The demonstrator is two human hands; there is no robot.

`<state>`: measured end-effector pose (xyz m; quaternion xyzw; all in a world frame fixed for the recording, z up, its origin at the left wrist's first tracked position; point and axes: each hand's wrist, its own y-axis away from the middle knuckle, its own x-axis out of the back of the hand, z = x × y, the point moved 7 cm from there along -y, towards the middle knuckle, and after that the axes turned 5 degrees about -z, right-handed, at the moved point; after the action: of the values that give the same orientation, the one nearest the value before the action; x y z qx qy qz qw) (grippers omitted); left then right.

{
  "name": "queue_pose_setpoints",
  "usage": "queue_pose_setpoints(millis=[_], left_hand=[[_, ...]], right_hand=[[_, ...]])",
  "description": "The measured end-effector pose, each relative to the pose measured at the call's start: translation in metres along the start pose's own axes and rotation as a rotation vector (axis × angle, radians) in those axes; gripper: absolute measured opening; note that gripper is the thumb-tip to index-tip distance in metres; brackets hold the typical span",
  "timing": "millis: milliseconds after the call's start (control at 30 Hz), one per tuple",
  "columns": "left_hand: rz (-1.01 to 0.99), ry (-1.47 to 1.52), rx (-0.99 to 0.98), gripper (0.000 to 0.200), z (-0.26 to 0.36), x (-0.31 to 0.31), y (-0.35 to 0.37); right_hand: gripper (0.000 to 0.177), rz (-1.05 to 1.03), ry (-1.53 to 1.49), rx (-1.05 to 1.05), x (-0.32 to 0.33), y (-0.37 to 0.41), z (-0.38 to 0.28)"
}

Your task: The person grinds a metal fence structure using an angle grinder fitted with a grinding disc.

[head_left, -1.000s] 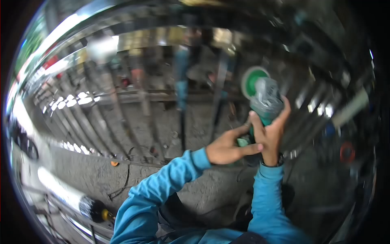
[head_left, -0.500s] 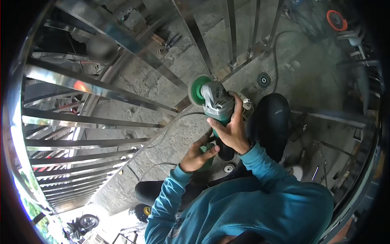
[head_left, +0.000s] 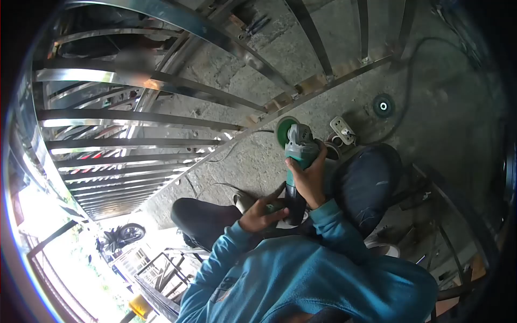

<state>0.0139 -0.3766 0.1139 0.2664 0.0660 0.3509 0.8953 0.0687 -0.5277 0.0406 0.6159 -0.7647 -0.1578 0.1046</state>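
I hold a green and grey angle grinder [head_left: 298, 152] with both hands. My right hand [head_left: 311, 179] wraps the body just behind the head. My left hand [head_left: 262, 211] grips the rear handle near my lap. The grinder's green disc [head_left: 284, 131] points at the lower rail of a shiny steel gate frame [head_left: 301, 97] lying on the concrete floor. The disc sits close to the rail; contact cannot be made out.
The gate's steel bars [head_left: 134, 142] fan out to the left. A white power strip [head_left: 343, 130] and a spare disc [head_left: 383, 105] lie on the floor right of the grinder. My knees flank the tool. More metal frames [head_left: 447, 237] lie at right.
The view has swung down from the gate and across the floor. The grinder has come lower and closer to my lap, its disc now near the frame's rail. Both hands kept their grip.
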Motion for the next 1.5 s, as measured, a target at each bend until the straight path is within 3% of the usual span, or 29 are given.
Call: queue_pose_setpoints(millis=[167,233,300,367,500,600,700,967,1033,1200,1300,1500], left_hand=[[-0.148,-0.034,0.125,0.086,0.026,0.026,-0.015],[-0.272,-0.197,0.339,0.089,0.032,0.031,-0.023],[-0.232,-0.038,0.261,0.095,0.034,0.036,-0.036],[-0.337,-0.290,0.295,0.099,0.028,0.036,-0.046],[-0.280,-0.216,0.154,0.091,0.040,0.035,-0.063],[-0.202,-0.165,0.118,0.088,0.045,0.023,-0.065],[-0.078,-0.057,0.000,0.089,0.036,0.017,-0.066],[0.028,0.214,-0.018,0.098,0.031,0.014,-0.080],[0.002,0.361,0.094,0.095,0.029,0.014,-0.084],[0.122,0.390,0.007,0.078,0.041,0.005,-0.084],[0.088,0.419,-0.001,0.075,0.053,0.005,-0.073],[0.137,0.425,-0.046,0.070,0.053,0.018,-0.058]], right_hand=[[0.088,0.076,-0.091,-0.155,-0.003,-0.001,0.024],[0.092,0.053,-0.081,-0.279,0.001,-0.003,0.021],[0.093,0.058,-0.092,-0.276,0.009,-0.008,0.032],[0.095,0.082,-0.096,-0.272,0.021,-0.016,0.048],[0.077,0.092,-0.174,-0.298,0.046,-0.027,0.045],[0.045,-0.125,-0.634,-0.552,0.046,-0.024,0.045],[0.038,-0.177,-0.726,-0.716,0.034,-0.020,0.010],[0.043,-0.223,-0.478,-0.708,0.052,-0.077,0.011],[0.044,-0.239,-0.415,-0.679,0.050,-0.097,0.004],[0.047,-0.377,-0.230,-0.630,0.057,-0.137,-0.003],[0.049,-0.456,-0.176,-0.723,0.062,-0.149,0.001],[0.049,-0.422,0.045,-0.748,0.056,-0.154,-0.009]])
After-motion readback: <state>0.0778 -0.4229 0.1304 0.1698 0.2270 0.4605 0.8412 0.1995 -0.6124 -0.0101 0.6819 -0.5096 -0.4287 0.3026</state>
